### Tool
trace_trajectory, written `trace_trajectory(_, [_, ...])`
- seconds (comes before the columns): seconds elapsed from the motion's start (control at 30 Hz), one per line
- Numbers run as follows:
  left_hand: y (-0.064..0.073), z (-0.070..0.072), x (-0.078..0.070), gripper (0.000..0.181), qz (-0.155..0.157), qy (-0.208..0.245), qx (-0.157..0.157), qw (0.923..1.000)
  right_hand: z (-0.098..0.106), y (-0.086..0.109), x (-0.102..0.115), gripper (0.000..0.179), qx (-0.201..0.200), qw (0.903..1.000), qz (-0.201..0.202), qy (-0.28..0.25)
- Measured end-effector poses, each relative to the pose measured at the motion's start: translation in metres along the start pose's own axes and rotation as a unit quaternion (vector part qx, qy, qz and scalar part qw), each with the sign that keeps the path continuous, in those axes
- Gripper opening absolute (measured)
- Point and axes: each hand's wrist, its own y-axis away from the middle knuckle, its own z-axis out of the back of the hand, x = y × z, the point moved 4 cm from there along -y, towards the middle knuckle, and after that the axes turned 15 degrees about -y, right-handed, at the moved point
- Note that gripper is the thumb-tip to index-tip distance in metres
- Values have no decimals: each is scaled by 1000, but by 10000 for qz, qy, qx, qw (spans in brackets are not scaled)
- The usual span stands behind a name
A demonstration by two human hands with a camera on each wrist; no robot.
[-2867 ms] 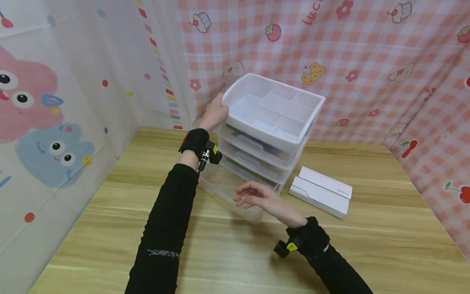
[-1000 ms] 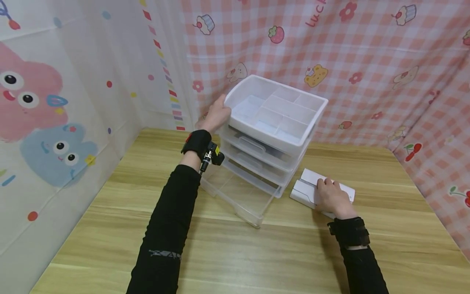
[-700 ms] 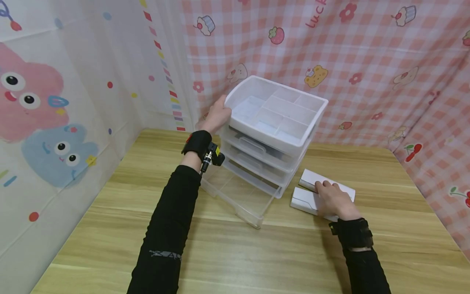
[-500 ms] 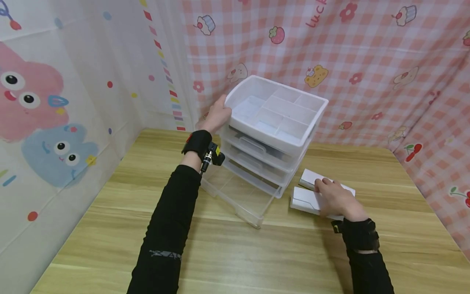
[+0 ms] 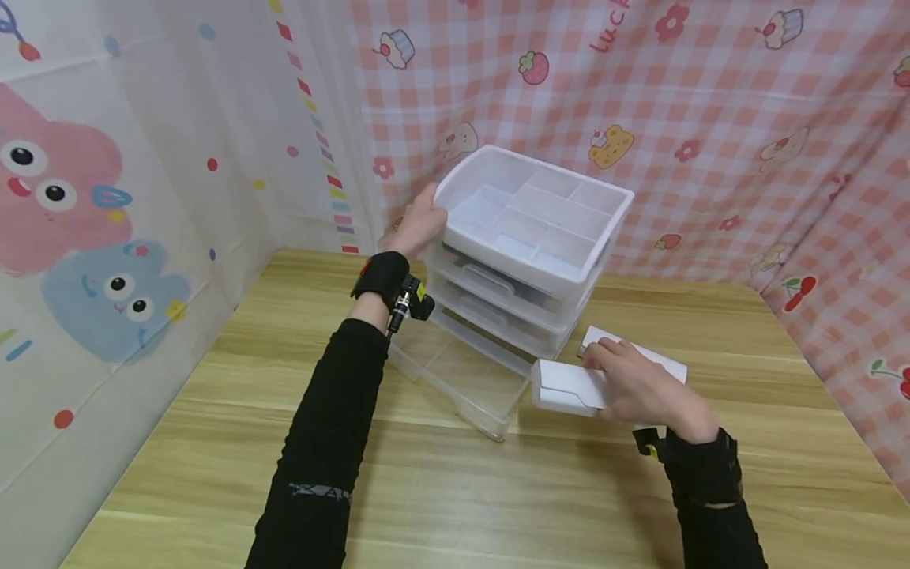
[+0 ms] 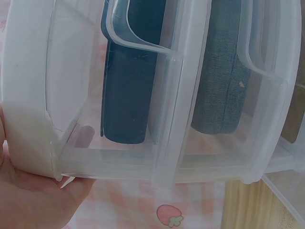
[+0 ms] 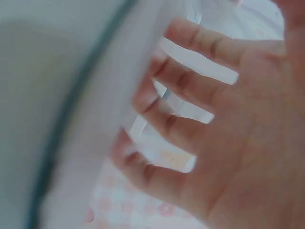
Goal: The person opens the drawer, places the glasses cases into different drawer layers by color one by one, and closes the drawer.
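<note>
A white plastic drawer organizer (image 5: 526,273) with a compartmented top tray stands on the wooden table, its clear bottom drawer (image 5: 462,379) pulled out. My left hand (image 5: 419,221) grips the organizer's upper left side; the left wrist view shows the palm (image 6: 35,200) at that wall. My right hand (image 5: 636,387) holds a long white box (image 5: 569,387) with a slanted flap line, its left end beside the drawer's right front corner. In the right wrist view, blurred, the fingers (image 7: 176,78) reach that box's pale side. Behind this hand a second white box (image 5: 657,359) lies on the table, partly hidden.
Two closed drawers sit above the open one; through their fronts show a dark blue case (image 6: 128,90) and a grey-blue case (image 6: 221,71). A pink checked curtain (image 5: 711,103) hangs close behind the organizer, a white printed one (image 5: 235,118) at the left.
My right hand has come from in front of the drawer to the white boxes, drawn the front one away from the other, and carried it up and left. My left hand has stayed put.
</note>
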Motion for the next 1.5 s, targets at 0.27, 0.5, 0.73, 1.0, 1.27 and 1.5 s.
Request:
trace_trajectory(0.27, [0, 2, 0, 48, 8, -66, -74, 10000, -9, -19, 27, 57, -1027, 9924, 657, 173])
trace_trajectory(0.5, [0, 2, 0, 49, 5, -8, -43, 10000, -22, -36, 46, 59, -1502, 9828, 1072, 127])
trace_trajectory(0.73, [-1, 2, 0, 49, -35, -12, -36, 10000, -36, -57, 69, 59, -1637, 9704, 1525, 911])
trace_trajectory(1.0, [1, 1, 0, 49, -51, -6, -34, 10000, -48, -87, 82, 50, -1376, 9737, 1335, 1229])
trace_trajectory(1.27, [0, 1, 1, 48, -43, -83, -59, 9999, -62, -107, 85, 50, -1165, 9761, 1182, 1402])
trace_trajectory(1.5, [0, 1, 0, 47, -45, -35, -75, 10000, -81, -117, 83, 48, -922, 9780, 1060, 1542])
